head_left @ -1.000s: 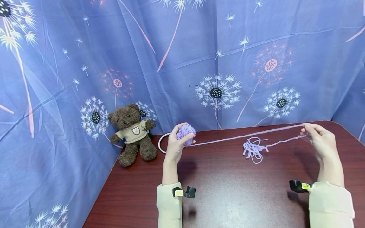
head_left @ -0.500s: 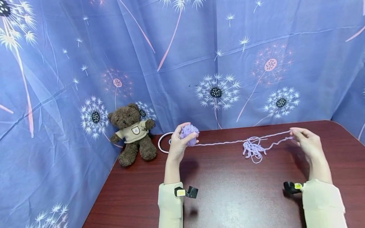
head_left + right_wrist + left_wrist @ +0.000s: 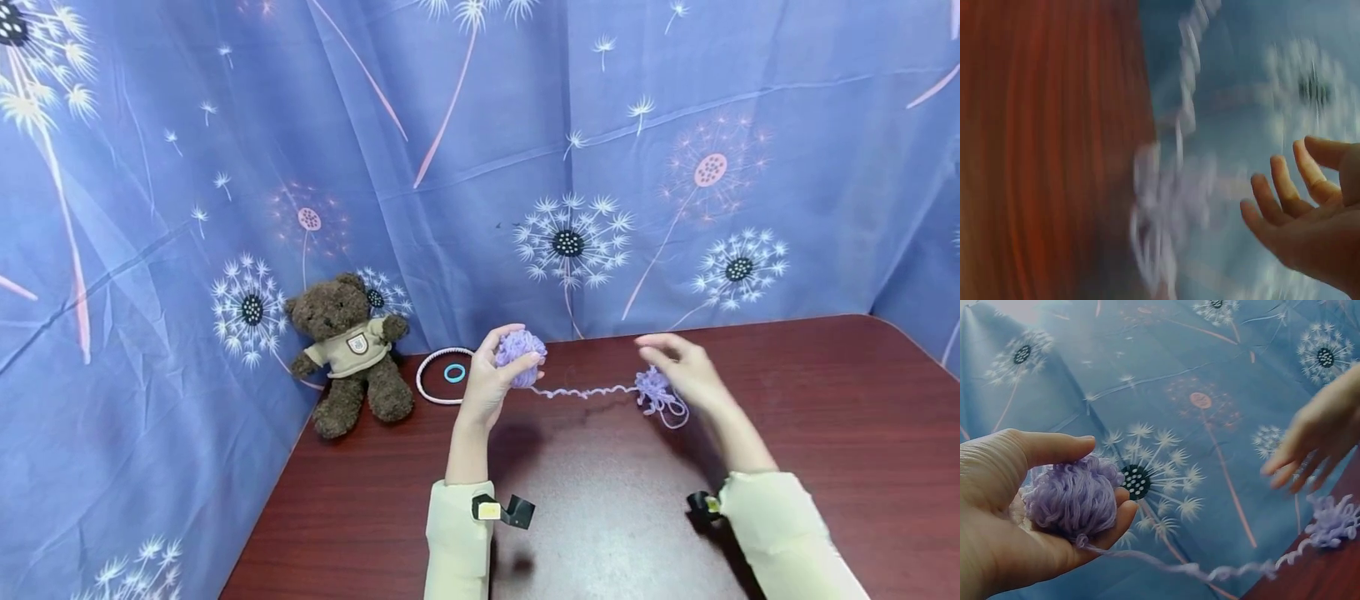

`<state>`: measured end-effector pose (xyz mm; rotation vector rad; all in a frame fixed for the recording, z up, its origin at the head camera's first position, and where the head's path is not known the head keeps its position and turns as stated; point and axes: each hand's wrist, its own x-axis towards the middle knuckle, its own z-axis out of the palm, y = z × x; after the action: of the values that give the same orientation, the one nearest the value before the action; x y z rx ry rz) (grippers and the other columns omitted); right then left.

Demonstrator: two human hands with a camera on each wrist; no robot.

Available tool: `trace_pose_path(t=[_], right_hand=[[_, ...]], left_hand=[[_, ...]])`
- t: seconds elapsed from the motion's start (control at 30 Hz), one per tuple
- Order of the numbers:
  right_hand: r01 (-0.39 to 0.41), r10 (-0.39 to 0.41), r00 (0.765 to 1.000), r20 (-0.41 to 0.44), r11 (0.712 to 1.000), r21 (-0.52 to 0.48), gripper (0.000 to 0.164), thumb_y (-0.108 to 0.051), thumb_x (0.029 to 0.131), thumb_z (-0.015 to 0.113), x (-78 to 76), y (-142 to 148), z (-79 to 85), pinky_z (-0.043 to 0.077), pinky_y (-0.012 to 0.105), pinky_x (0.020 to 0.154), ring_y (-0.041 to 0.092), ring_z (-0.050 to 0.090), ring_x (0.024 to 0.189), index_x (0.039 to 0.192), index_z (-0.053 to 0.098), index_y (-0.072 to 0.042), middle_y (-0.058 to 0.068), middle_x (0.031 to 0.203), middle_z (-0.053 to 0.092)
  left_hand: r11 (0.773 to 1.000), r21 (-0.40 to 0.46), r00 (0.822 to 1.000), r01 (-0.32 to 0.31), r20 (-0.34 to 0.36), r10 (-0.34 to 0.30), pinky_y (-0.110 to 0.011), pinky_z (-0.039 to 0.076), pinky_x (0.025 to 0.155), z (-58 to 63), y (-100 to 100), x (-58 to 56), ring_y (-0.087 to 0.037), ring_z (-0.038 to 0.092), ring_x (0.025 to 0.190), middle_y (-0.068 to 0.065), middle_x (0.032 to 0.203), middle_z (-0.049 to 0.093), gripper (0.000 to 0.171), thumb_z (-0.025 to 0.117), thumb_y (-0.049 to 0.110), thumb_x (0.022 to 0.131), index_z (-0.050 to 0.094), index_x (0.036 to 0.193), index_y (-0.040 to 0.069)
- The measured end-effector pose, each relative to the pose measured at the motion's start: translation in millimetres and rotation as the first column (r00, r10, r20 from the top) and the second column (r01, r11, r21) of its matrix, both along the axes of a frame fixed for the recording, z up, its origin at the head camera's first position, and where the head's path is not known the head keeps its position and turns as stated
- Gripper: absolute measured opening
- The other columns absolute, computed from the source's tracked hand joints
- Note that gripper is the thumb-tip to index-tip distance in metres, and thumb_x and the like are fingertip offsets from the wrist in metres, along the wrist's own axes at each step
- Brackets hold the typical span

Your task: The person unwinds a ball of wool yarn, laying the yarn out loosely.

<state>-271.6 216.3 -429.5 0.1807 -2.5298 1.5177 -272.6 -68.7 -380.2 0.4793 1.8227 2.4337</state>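
My left hand (image 3: 491,375) grips a ball of lilac yarn (image 3: 1072,497) between thumb and fingers, held up over the table. From the ball a crinkled strand (image 3: 585,392) runs right to a loose tangle of the same yarn (image 3: 656,396). My right hand (image 3: 686,371) is just above and right of that tangle. Its fingers are spread and loosely bent with nothing between them, as the right wrist view (image 3: 1310,212) of the hand also shows. The tangle is blurred in the right wrist view.
A brown teddy bear (image 3: 348,354) in a beige shirt sits at the table's back left. Beside it lie a white ring (image 3: 420,379) and a small blue ring (image 3: 454,364). Behind the dark red table (image 3: 600,500) hangs a blue curtain (image 3: 480,233) with dandelion prints.
My right hand has let go of the strand and moved left to the tangle. The strand, stretched taut before, now hangs slack and crinkled. My left hand has shifted slightly right with the yarn ball.
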Motion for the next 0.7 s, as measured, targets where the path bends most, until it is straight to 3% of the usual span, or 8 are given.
trace_pose_path(t=[0.07,0.13,0.3,0.43,0.53,0.7], right_hand=[[-0.122,0.123,0.992,0.005,0.991,-0.046,0.04,-0.027,0.099,0.055,3.3,-28.5,3.2,0.048,0.046,0.098,0.035,0.056,0.119,0.131,0.056,-0.002,0.022,0.135,0.057],[-0.236,0.24,0.971,0.016,0.964,-0.12,0.042,-0.025,0.098,0.057,8.3,-54.8,3.8,0.05,0.043,0.097,0.035,0.057,0.12,0.134,0.054,-0.003,0.021,0.135,0.058],[-0.399,0.433,0.898,0.079,0.877,-0.267,0.052,-0.021,0.097,0.058,23.1,-99.3,2.0,0.05,0.039,0.101,0.031,0.057,0.122,0.14,0.044,0.004,0.025,0.134,0.057],[-0.422,0.475,0.875,0.095,0.844,-0.331,0.043,-0.017,0.097,0.056,27.3,-109.7,1.7,0.051,0.024,0.094,0.011,0.066,0.103,0.129,0.053,0.011,0.011,0.107,0.072],[-0.396,0.468,0.876,0.119,0.837,-0.378,0.036,-0.017,0.097,0.056,25.4,-106.2,3.4,0.052,0.02,0.087,0.002,0.064,0.087,0.118,0.059,0.012,-0.007,0.088,0.07],[-0.335,0.449,0.879,0.158,0.819,-0.466,0.023,-0.015,0.098,0.054,17.0,-90.1,6.6,0.056,0.021,0.084,0.002,0.065,0.085,0.112,0.062,0.001,-0.012,0.091,0.064]], left_hand=[[1.0,-0.009,1.0,0.017,-0.002,-0.017,-0.031,0.061,0.07,0.0,4.3,1.1,-0.012,0.067,0.075,-0.002,0.095,0.061,0.05,0.061,-0.01,0.084,0.046,0.131,-0.005],[0.999,-0.017,1.0,0.031,-0.001,-0.031,-0.027,0.06,0.07,-0.9,8.3,1.9,-0.011,0.066,0.077,0.0,0.094,0.062,0.05,0.061,-0.009,0.085,0.045,0.132,-0.006],[0.998,-0.063,1.0,0.026,-0.005,-0.026,-0.02,0.053,0.076,-1.1,15.3,5.2,-0.007,0.061,0.09,0.004,0.097,0.063,0.048,0.064,-0.005,0.084,0.051,0.13,0.0],[0.996,-0.085,1.0,0.02,-0.01,-0.021,-0.019,0.052,0.073,-0.8,16.4,5.8,-0.008,0.06,0.09,0.004,0.096,0.063,0.046,0.066,-0.003,0.084,0.054,0.128,0.005],[0.998,-0.062,1.0,0.029,-0.01,-0.029,-0.02,0.053,0.071,-0.4,14.4,4.9,-0.008,0.063,0.086,0.004,0.095,0.064,0.048,0.064,-0.004,0.084,0.051,0.13,0.001],[0.998,0.007,0.998,0.057,-0.012,-0.057,-0.021,0.057,0.074,0.2,7.9,3.0,-0.01,0.069,0.083,0.001,0.093,0.067,0.045,0.06,-0.008,0.087,0.048,0.13,-0.002]])
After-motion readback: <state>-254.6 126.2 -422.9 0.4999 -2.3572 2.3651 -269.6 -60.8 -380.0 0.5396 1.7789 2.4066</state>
